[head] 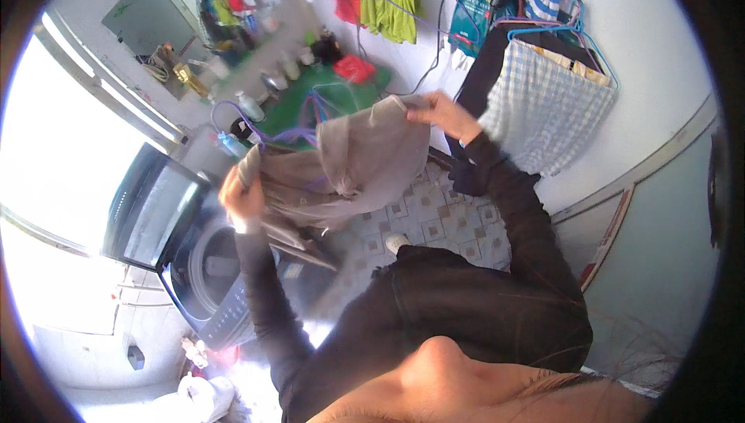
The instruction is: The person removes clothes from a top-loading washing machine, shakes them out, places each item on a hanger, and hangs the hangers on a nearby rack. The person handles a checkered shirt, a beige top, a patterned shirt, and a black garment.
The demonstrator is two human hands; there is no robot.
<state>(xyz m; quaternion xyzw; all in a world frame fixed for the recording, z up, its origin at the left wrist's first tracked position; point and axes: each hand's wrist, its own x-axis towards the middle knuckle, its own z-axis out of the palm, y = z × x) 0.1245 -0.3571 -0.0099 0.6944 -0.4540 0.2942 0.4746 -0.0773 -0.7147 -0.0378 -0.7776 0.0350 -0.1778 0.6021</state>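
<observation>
A grey-brown cloth garment (372, 161) is stretched out in front of me at about chest height. My left hand (241, 195) grips one bunched edge, slightly blurred. At the opposite end, my right hand (445, 115) pinches the upper edge between thumb and fingers. Between the hands the fabric sags in folds. A purple clothes hanger (285, 135) shows along the garment's far edge near my left hand; whether it sits inside the cloth or behind it, I cannot tell.
A top-loading washing machine (215, 266) stands at left, its lid (154, 207) raised. Beyond the garment is a green countertop (285, 111) with bottles and a red bag (354, 68). A checked cloth (547, 97) hangs at right from hangers. Patterned tiles (430, 219) cover the floor.
</observation>
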